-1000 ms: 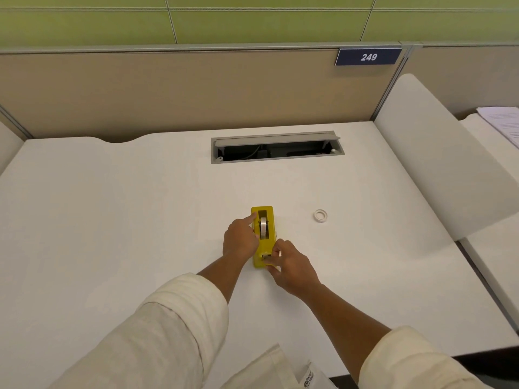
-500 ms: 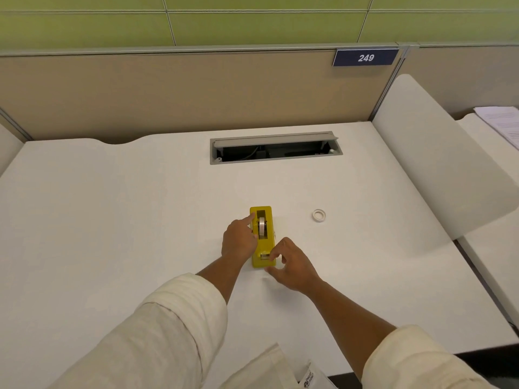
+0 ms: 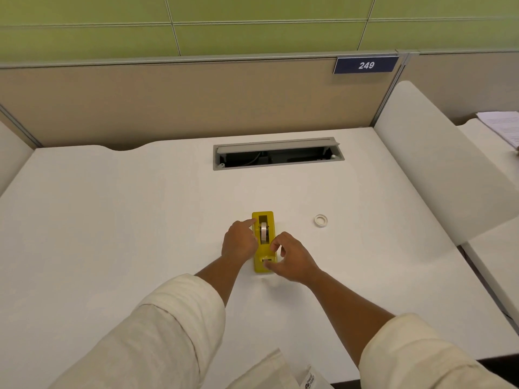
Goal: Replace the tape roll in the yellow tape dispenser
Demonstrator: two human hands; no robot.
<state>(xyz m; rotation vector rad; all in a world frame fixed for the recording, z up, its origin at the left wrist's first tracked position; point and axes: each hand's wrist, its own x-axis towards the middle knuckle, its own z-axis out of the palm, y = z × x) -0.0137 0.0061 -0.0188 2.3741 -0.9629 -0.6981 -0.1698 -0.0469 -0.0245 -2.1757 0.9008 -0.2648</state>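
The yellow tape dispenser lies on the white desk, its cutter end toward me. A whitish tape roll sits upright in its slot. My left hand is pressed against the dispenser's left side, with the index finger stretched along the far rim. My right hand hovers at the near right. Its fingers are curled and apart, the thumb tip at the cutter end and the index finger at the right rim. A small white tape ring lies flat on the desk to the right.
A grey cable hatch stands open at the back of the desk. Beige partitions close off the back and sides, and a white divider panel slants along the right. Papers lie on the neighbouring desk.
My right hand left the cutter end, drew back toward me, then came back over the dispenser's near right side with fingers curled. My left hand and the dispenser stayed put.
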